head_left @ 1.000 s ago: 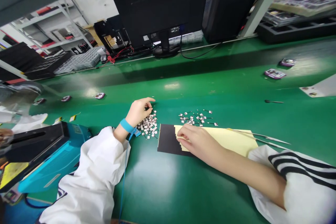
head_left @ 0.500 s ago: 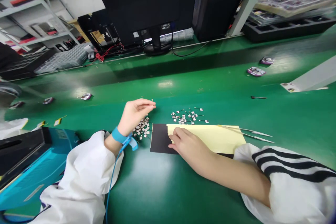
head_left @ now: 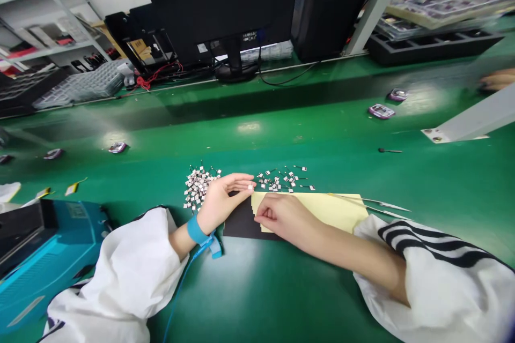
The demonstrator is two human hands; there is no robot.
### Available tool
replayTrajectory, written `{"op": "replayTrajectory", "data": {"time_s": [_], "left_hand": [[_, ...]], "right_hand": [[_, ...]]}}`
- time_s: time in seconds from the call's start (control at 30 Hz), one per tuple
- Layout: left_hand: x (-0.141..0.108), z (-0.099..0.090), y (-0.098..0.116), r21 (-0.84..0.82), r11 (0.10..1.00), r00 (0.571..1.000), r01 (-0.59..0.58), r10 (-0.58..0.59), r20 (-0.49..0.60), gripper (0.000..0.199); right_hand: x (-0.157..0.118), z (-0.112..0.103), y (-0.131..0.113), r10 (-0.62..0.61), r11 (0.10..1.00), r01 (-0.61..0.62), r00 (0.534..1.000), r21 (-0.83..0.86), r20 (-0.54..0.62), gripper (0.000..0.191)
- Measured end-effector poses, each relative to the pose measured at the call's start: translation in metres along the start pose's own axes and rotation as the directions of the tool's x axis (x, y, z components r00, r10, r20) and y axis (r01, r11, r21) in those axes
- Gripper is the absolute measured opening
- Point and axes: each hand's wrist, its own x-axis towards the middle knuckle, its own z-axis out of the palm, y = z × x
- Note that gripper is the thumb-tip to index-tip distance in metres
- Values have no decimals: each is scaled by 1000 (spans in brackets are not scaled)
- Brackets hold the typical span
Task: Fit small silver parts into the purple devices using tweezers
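Observation:
My left hand (head_left: 227,195), with a blue wrist strap (head_left: 197,229), pinches a small white square part (head_left: 250,187) between thumb and fingers, above the left end of the yellow sheets (head_left: 322,209). These sheets lie on a black board (head_left: 241,220). My right hand (head_left: 281,214) rests over the left edge of the sheets with thumb and fingertips pressed together; what they hold, if anything, is too small to name. A dense pile of small parts (head_left: 197,187) lies left of my left hand. More loose parts (head_left: 276,182) are scattered behind the sheets.
Tweezers (head_left: 386,205) lie across the sheets' right end. A blue bin (head_left: 60,268) stands at the left. A monitor (head_left: 225,0) stands at the back, and a metal post foot (head_left: 438,135) is at the right. Another person's blurred hand (head_left: 498,80) shows at the right edge.
My left hand has moved right and toward me, from above the pile to the sheets, with a small white part now visible in it. Another person's hand has appeared at the right.

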Motion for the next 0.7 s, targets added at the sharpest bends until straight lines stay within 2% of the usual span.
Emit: {"op": "replayTrajectory", "data": {"time_s": [0.07,0.13,0.2,0.23,0.4,0.7], "left_hand": [[-2,1,0,68,993,995,-95,97,-25,27],[-5,2,0,164,969,981,-182,191,-40,25],[-6,2,1,274,924,958,-267,286,-31,21],[-7,2,2,329,892,942,-310,334,-18,20],[-9,0,4,530,725,872,-440,486,59,35],[-9,0,2,535,669,834,-517,535,137,45]], "right_hand": [[6,-3,8,76,932,-50,995,360,-60,6],[10,-3,13,152,749,-52,984,661,-95,9],[12,-4,14,181,591,-32,979,806,-93,13],[12,-4,14,177,557,-26,980,830,-89,13],[10,-4,11,141,573,-21,987,819,-73,13],[11,-1,15,127,640,-5,987,768,-99,14]]}}
